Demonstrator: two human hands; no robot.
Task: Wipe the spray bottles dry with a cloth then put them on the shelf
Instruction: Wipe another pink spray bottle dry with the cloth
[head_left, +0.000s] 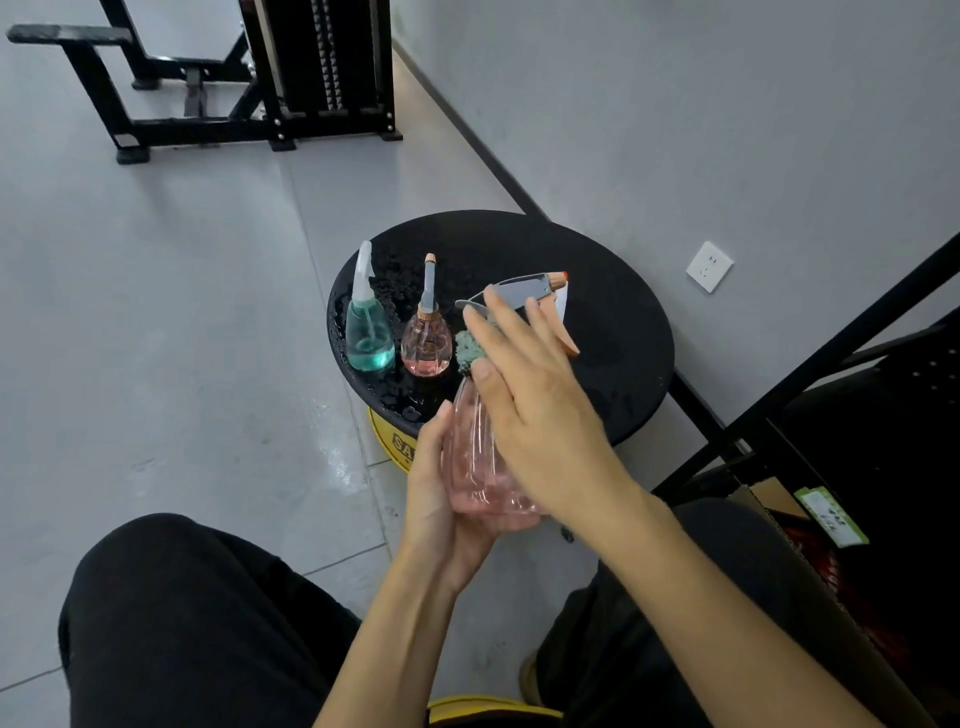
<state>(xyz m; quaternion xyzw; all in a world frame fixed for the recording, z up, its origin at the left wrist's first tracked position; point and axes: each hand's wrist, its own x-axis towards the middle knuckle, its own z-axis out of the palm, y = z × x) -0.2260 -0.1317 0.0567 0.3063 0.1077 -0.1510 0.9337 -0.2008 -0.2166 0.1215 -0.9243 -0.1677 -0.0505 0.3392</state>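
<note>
My left hand (434, 499) cups the base of a large pink spray bottle (475, 467), its grey and orange trigger head pointing away from me. My right hand (535, 395) lies over the bottle's neck and presses a grey-green cloth (470, 353) against it; only a tuft of cloth shows under the fingers. A teal spray bottle (368, 332) and a small pink spray bottle (427, 340) stand upright on the wet round black table (613, 322), left of the held bottle.
A black metal shelf (852, 395) stands at the right, with a cardboard box (779, 499) on its lower level. A yellow drum (392, 441) supports the table. Black gym equipment (249, 78) stands at the far left. My knees are below.
</note>
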